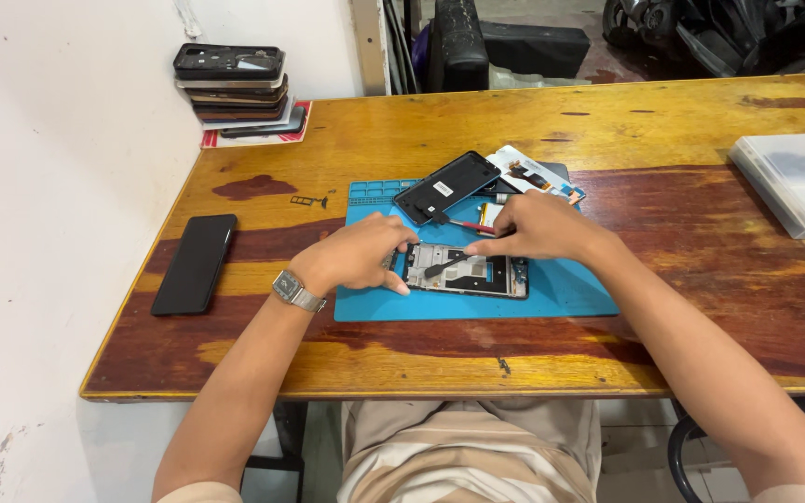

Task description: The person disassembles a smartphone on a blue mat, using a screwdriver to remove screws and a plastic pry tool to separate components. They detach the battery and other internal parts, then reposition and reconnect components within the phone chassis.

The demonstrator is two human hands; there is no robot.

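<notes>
Phone frame (pixel 468 272), opened, lies on the blue mat (pixel 570 293) at mid-table (pixel 607 121). Left hand (pixel 356 256) curls over the frame's left end, steadying it. Right hand (pixel 538 228) pinches a thin tool (pixel 442 267), tip on the frame. Far of them lies a black cover (pixel 446 186).

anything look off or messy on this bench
Mostly orderly. The wooden table has worn dark patches in its finish, and a small tray part lies loose off the blue mat. The opened phone sits squarely under both hands.
</notes>
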